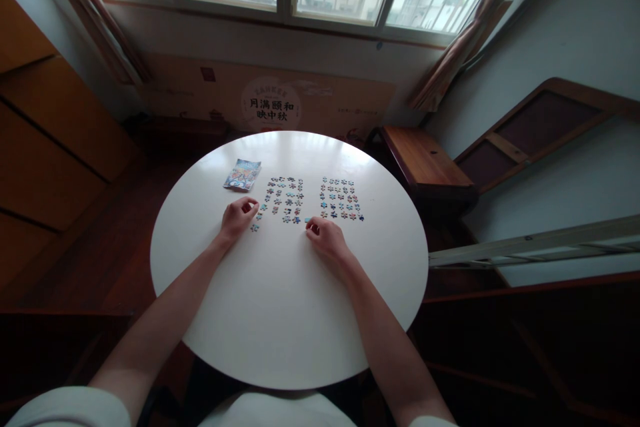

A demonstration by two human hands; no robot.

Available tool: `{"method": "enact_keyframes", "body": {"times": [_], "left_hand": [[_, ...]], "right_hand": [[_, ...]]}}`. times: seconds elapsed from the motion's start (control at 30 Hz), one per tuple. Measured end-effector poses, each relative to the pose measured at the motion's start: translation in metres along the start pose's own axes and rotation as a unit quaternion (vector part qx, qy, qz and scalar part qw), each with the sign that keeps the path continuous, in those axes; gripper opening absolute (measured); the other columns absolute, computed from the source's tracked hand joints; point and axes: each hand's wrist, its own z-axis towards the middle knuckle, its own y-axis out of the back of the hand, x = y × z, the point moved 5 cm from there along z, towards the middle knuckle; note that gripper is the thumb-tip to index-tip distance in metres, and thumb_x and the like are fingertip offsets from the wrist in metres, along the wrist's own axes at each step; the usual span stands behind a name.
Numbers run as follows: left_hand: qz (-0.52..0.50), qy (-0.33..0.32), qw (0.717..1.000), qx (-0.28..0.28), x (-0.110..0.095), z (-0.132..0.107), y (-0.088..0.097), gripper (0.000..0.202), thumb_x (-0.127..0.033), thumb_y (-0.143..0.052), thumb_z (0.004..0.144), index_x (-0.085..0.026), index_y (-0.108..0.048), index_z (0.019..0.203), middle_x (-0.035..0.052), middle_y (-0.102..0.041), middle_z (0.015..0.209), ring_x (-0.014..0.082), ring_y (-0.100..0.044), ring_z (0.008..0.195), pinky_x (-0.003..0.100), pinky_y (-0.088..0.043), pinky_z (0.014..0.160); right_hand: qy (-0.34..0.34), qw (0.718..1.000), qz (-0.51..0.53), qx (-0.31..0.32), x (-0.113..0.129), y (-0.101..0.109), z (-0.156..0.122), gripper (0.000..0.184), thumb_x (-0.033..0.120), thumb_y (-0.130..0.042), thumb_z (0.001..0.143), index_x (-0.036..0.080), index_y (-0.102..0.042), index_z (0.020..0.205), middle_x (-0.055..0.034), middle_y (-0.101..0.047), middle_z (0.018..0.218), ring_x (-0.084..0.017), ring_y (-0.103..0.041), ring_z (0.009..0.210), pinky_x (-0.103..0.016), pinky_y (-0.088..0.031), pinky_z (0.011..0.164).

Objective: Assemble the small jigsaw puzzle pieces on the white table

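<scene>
Small jigsaw puzzle pieces (290,202) lie in loose rows on a round white table (280,307). A second block of jigsaw pieces (343,198) is laid out to the right in a neater grid. At the left edge of the first block is my left hand (239,219), its fingers curled and thumb near the index tip; whatever they may hold is hidden. My right hand (326,237) is closed in a pinch below the gap between the blocks, with a bluish jigsaw piece (307,219) at its fingertips. One stray piece (255,228) lies just right of my left hand.
A colourful printed packet (243,175) lies on the table beyond my left hand. Behind the table are a printed panel (320,97) and barred windows. A wooden stool-like cabinet (425,157) stands at the right, orange-brown cupboards (55,120) at the left.
</scene>
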Motion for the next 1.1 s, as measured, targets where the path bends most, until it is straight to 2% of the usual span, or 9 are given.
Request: {"method": "enact_keyframes", "body": {"times": [1.1], "left_hand": [[0.001, 0.005, 1.0, 0.004, -0.0013, -0.0007, 0.0007, 0.028, -0.043, -0.058, 0.077, -0.017, -0.069, 0.082, -0.0001, -0.058, 0.06, 0.0118, -0.05, 0.052, 0.023, -0.038, 0.054]], "right_hand": [[-0.007, 1.0, -0.005, 0.01, 0.0019, 0.0012, -0.0001, 0.015, 0.019, -0.053, 0.078, 0.022, -0.066, 0.085, 0.0006, -0.066, 0.075, -0.013, -0.056, 0.068, -0.023, -0.034, 0.062]]}}
